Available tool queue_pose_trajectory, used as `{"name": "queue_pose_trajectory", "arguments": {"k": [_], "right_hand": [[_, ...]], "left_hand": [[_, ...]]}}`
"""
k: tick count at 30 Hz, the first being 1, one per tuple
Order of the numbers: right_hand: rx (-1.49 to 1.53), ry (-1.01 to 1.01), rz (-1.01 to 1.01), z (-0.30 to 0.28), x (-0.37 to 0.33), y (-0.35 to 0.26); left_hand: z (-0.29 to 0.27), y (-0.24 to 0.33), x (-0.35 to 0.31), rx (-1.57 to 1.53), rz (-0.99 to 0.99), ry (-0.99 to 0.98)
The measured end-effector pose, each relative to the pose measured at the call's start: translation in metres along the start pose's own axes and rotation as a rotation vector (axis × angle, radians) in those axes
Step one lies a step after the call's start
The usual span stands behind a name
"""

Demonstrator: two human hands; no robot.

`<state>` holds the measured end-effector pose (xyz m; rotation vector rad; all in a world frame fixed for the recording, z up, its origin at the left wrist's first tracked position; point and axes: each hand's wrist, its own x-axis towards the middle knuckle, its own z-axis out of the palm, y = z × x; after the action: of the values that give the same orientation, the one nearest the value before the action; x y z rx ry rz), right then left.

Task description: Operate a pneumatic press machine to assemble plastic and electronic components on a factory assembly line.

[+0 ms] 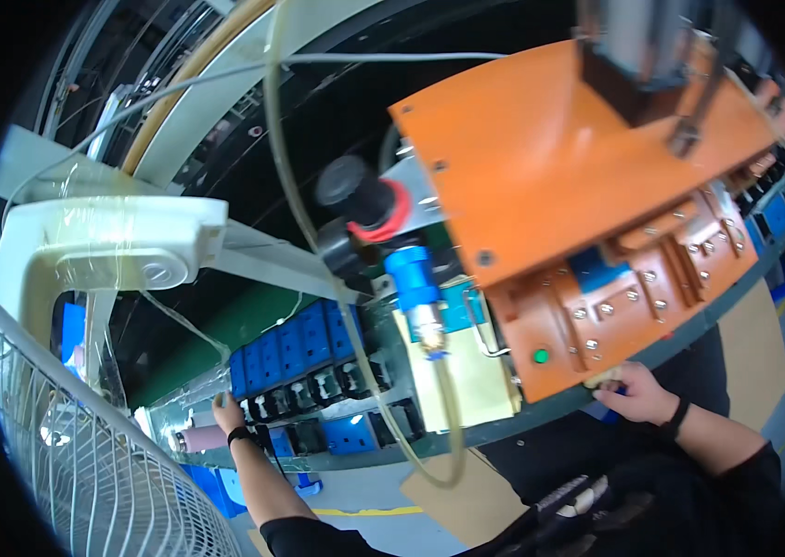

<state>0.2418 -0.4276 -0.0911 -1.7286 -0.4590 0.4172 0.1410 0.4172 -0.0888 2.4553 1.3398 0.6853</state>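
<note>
My left hand [228,414] is at the left end of a row of blue-and-black parts [290,357] on the green bench. Its fingers are mostly hidden, so whether it grips one of them cannot be made out. My right hand [638,394] is at the front edge of an orange fixture [587,325], fingers curled in. A small pale piece [604,379] shows by its fingertips, and something blue peeks out below; what the hand holds is unclear. The fixture has screwed-down ribs, a green button [541,356] and a blue piece [599,269] lying under the orange top plate [522,158].
An air regulator [362,195] with a blue fitting and a looping clear hose [456,436] stands left of the fixture. A metal cylinder [638,56] rises above the plate. At left are a white wire fan guard [104,455] and a pink bottle [202,439].
</note>
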Motion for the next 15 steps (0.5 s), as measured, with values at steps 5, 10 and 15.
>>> {"name": "queue_pose_trajectory", "arguments": {"k": [5,10,15], "right_hand": [[-0.130,-0.122,-0.086,-0.008,-0.012,0.003],[-0.189,-0.232,-0.251,-0.034,-0.039,-0.011],[-0.167,-0.173,-0.267,-0.085,-0.073,-0.021]], "left_hand": [[-0.027,0.098,-0.109,-0.286,0.302,-0.134],[-0.052,0.169,-0.303,-0.226,0.384,0.062],[-0.058,0.241,-0.484,-0.377,0.095,0.012]]}}
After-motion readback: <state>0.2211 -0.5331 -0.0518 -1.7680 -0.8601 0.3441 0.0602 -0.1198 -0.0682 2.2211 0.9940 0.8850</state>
